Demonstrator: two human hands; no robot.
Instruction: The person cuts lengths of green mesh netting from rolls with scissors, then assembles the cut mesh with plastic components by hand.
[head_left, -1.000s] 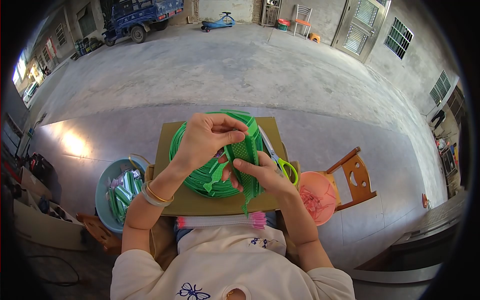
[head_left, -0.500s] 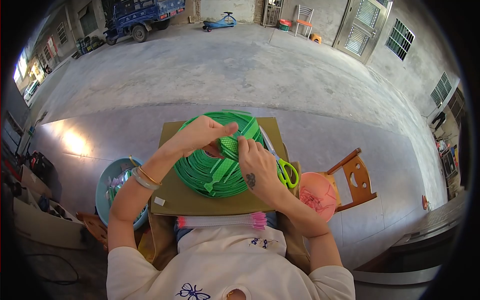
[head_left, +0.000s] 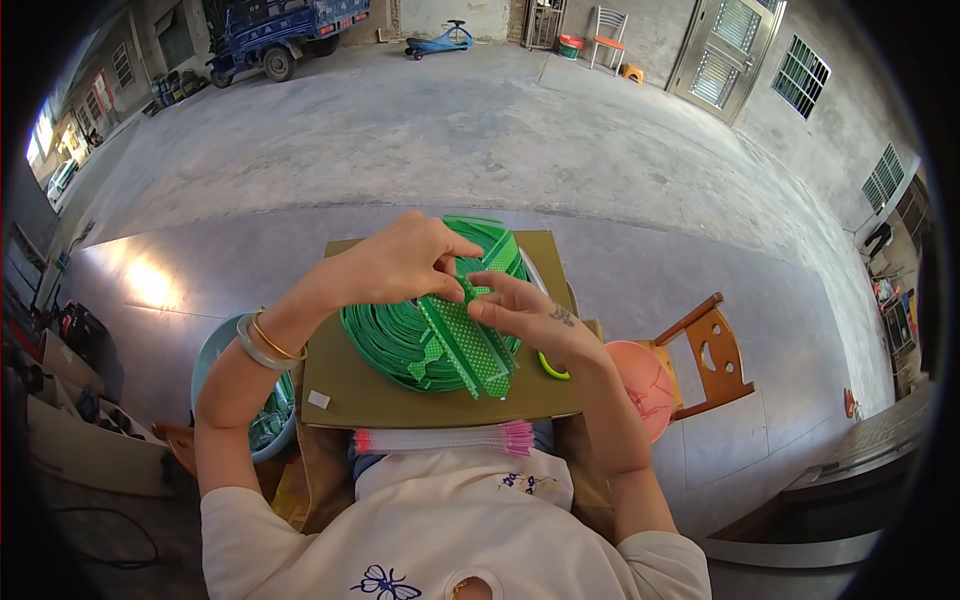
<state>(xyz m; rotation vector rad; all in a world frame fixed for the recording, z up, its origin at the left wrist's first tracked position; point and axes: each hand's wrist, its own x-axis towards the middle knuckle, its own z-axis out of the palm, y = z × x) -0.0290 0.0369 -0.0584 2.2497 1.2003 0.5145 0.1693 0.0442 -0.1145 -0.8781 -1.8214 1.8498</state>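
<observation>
My left hand point(head_left: 400, 262) is closed in a pinch on the top of a green dotted ribbon point(head_left: 466, 342). The strip hangs towards me, its lower end near the front edge of an olive board-like surface point(head_left: 365, 408). On the ribbon's right side is my right hand point(head_left: 530, 312), thumb and fingers curled at the same pinched spot. Beneath both hands lies a big flat coil of green ribbon point(head_left: 380, 345), with small dotted bow-like pieces on it. Scissors with a yellow-green handle point(head_left: 552, 368) are mostly hidden under my right forearm.
A bundle of clear sticks with pink tips point(head_left: 445, 440) rests across my lap. Left stands a blue basin point(head_left: 212, 360) holding wrapped pieces; right, a pink bowl point(head_left: 650, 415) with pink strips on a wooden chair point(head_left: 715, 355). A small white piece point(head_left: 318, 399) lies at the surface's left front.
The ribbon, bunched between my hands before, now hangs down as a long strip. My right hand has turned and shifted up and right, and its arm now covers more of the scissors.
</observation>
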